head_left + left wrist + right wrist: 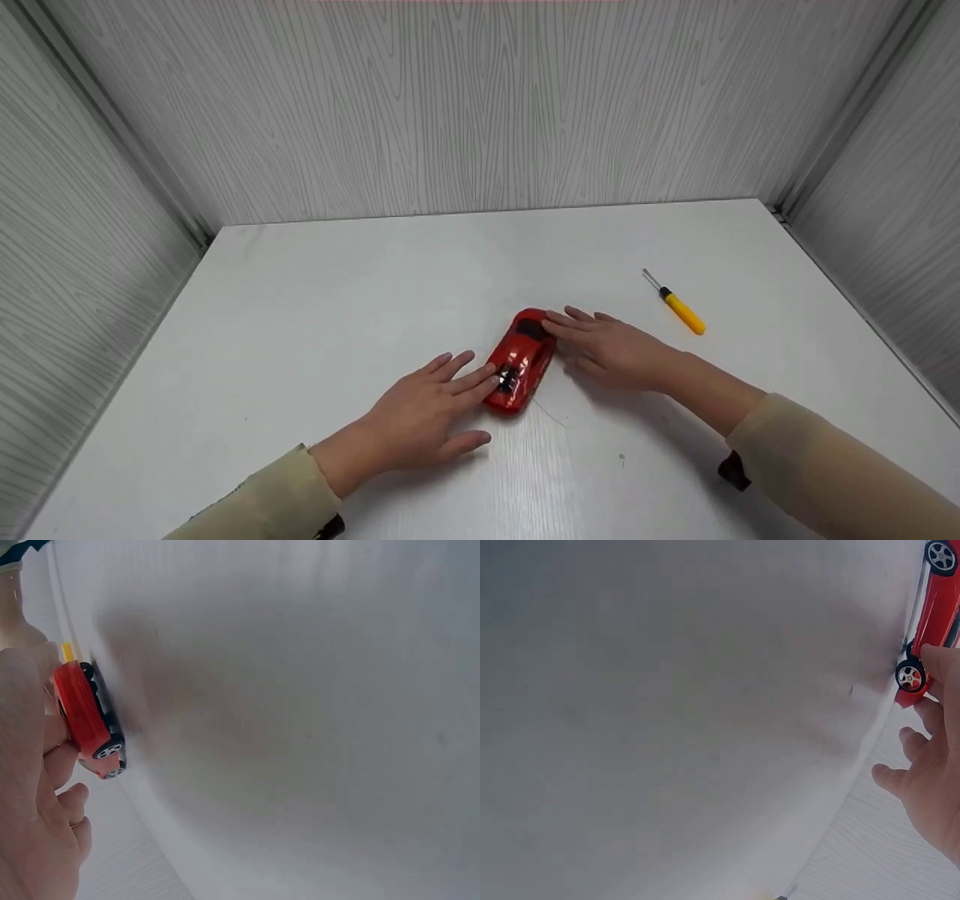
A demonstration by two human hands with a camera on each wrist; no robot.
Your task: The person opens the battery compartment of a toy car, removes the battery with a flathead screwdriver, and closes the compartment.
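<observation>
A red toy car (519, 360) stands on its wheels near the middle of the white table, one end angled toward the far right. My left hand (420, 412) lies at its left side, with outstretched fingers touching the near end and the thumb apart from it. From the right, my right hand (611, 349) touches the far end with extended fingertips. In the left wrist view the toy car (81, 709) sits beyond the left hand (37, 772). The right wrist view shows wheels of the toy car (936, 611) beside the right hand (930, 757).
A screwdriver (684, 311) with a yellow handle lies on the table (360, 292), beyond the right hand. Grey wood-patterned panels (480, 105) rise behind the table and along both sides.
</observation>
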